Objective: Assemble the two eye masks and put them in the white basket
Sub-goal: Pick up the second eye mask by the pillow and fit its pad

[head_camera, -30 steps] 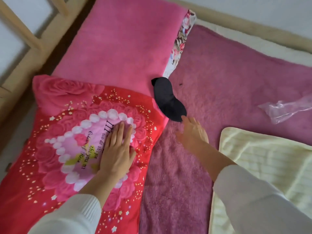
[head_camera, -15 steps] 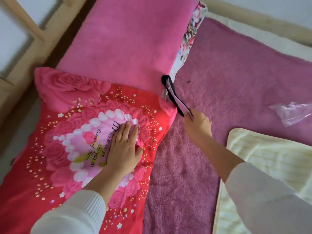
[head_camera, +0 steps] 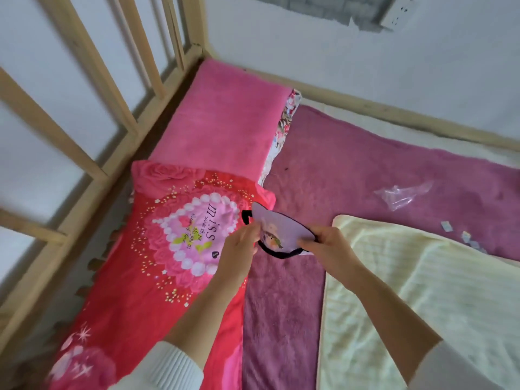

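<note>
One eye mask [head_camera: 277,229] hangs in the air above the bed, its pale lilac printed face up and its black strap looping out underneath. My left hand [head_camera: 242,243] pinches its left side and my right hand [head_camera: 323,242] pinches its right end. The mask is over the seam between the red rose pillow [head_camera: 157,249] and the purple blanket [head_camera: 351,175]. No second eye mask and no white basket appear in the head view.
A pink plush pillow [head_camera: 225,122] lies at the bed's head, a cream towel [head_camera: 422,305] at the right. A crumpled clear plastic bag [head_camera: 402,195] and small paper scraps [head_camera: 461,237] lie on the blanket. A wooden bed rail [head_camera: 92,142] runs along the left.
My right hand lifted the mask off the bed and flipped it from black side to lilac side. My left hand left the red pillow and took the mask's other end.
</note>
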Motion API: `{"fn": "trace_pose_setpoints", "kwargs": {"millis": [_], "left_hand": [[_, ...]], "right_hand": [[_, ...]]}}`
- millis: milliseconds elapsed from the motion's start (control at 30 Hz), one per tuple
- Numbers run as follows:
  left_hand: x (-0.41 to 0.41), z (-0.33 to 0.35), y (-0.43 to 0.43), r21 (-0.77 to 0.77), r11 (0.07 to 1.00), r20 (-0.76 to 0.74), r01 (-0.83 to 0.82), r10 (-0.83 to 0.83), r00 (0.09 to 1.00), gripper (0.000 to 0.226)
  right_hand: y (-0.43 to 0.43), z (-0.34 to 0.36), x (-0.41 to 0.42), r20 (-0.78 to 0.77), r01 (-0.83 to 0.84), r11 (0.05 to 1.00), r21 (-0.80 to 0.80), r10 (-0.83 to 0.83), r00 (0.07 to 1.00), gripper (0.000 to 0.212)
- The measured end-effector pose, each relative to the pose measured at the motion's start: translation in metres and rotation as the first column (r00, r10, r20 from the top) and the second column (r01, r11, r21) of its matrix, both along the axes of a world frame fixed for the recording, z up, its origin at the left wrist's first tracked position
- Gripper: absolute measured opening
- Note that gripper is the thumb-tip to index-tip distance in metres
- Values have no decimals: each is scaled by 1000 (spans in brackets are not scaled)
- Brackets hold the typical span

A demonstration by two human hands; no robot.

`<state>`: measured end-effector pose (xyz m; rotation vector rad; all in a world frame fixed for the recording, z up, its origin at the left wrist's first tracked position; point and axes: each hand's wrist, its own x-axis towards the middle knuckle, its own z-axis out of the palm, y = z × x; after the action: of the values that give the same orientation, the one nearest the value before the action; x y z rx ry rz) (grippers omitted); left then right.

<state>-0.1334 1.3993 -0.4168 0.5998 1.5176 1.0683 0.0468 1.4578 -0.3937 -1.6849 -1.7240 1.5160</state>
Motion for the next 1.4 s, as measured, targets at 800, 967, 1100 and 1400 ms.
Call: {"fn": "trace_pose_setpoints", "kwargs": {"millis": [800,967,1100,1400], "left_hand": [[127,125,-252,275,961,-266,-37,113,957,25],[144,128,-310,278,959,-434,-47,169,885,25],[153,133,-347,256,967,-570,-20,168,804,20],[161,157,-392,337,941,-604,41,182,776,21]], "right_hand": [[-226,84,135,117,1,937,348,-45,992,34],[-249,104,189,-141,51,987,154,-29,990,20],[-272,127,207,-642,-23,950,-313,-193,742,26],[-305,159,179,153,-239,822,518,185,971,32]]}}
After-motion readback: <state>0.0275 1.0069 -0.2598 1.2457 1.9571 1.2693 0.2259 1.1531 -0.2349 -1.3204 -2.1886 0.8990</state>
